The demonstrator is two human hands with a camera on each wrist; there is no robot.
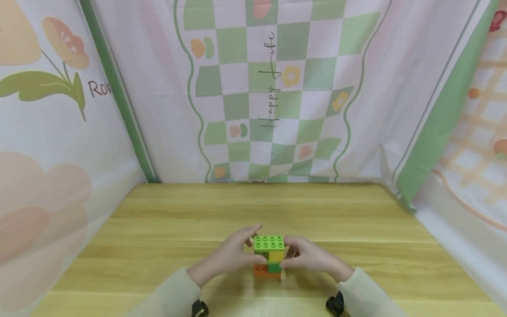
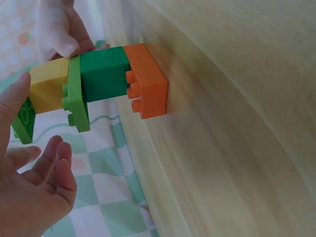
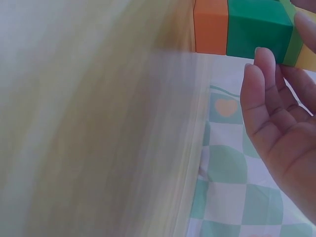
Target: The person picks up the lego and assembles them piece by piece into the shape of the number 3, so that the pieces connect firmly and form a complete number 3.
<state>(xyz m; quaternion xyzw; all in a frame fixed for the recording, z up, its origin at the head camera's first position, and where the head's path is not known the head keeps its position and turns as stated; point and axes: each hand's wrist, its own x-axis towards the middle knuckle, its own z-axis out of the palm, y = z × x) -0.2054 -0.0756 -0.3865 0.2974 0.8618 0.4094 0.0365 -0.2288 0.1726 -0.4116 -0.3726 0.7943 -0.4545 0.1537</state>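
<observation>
A small tower of toy building bricks (image 1: 269, 243) stands on the table between my hands. From the bottom, it has an orange brick (image 2: 150, 84), a green brick (image 2: 104, 74), a light green plate (image 2: 75, 101), a yellow brick (image 2: 49, 85) and a light green studded plate on top. My left hand (image 1: 229, 253) is at the tower's left, its thumb across the near side by the top plate, its loosely bent fingers apart from the bricks. On the right side my right hand (image 1: 310, 255) pinches the tower, thumb by the middle plate, fingers around the far side.
The wooden table (image 1: 158, 220) runs back to a hanging cloth (image 1: 261, 88) with green checks. Printed cloth also hangs along the left (image 1: 59, 198) and right (image 1: 471, 145) sides. Black wrist devices (image 1: 336, 304) sit at both cuffs.
</observation>
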